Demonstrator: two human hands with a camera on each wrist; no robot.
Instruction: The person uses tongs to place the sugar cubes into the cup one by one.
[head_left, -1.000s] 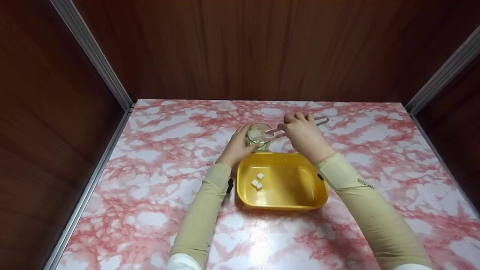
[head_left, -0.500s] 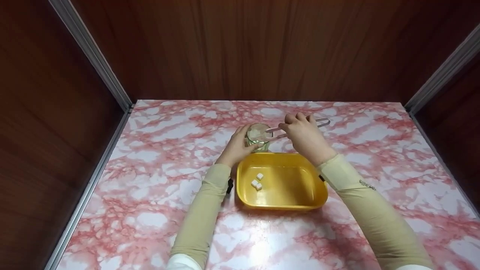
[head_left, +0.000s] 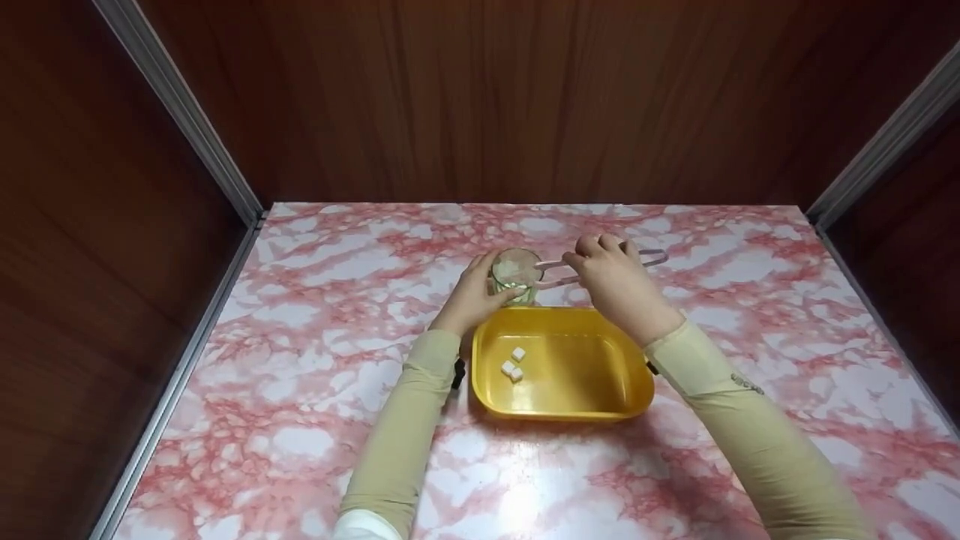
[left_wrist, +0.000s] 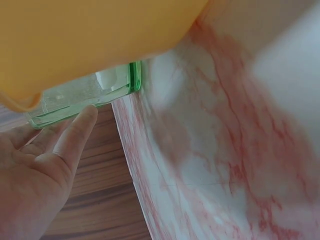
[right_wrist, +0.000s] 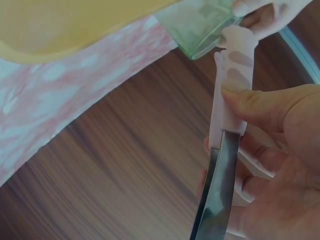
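A clear green-tinted glass (head_left: 517,268) stands just beyond the yellow tub, with white pieces inside. My left hand (head_left: 474,294) holds it from the left, thumb on the near side and fingers round the far side. Through the glass wall (left_wrist: 75,97) a white piece (left_wrist: 106,79) shows in the left wrist view. Tongs with pink tips (right_wrist: 239,65) and a metal body (right_wrist: 220,185) are pinched in my right hand (head_left: 616,281). Their two tips stand apart at the glass's right rim, with nothing visible between them.
The yellow tub (head_left: 562,414) sits directly in front of the glass, under both wrists. Inside it, at the left, lie three small white cubes (head_left: 518,354). Dark wood panels (head_left: 480,97) enclose the marbled red-and-white tabletop (head_left: 315,360) at the back and sides.
My right hand has shifted slightly right and nearer, drawing the tongs' tips back toward the glass's rim. The tips are spread wider. My left hand has stayed on the glass.
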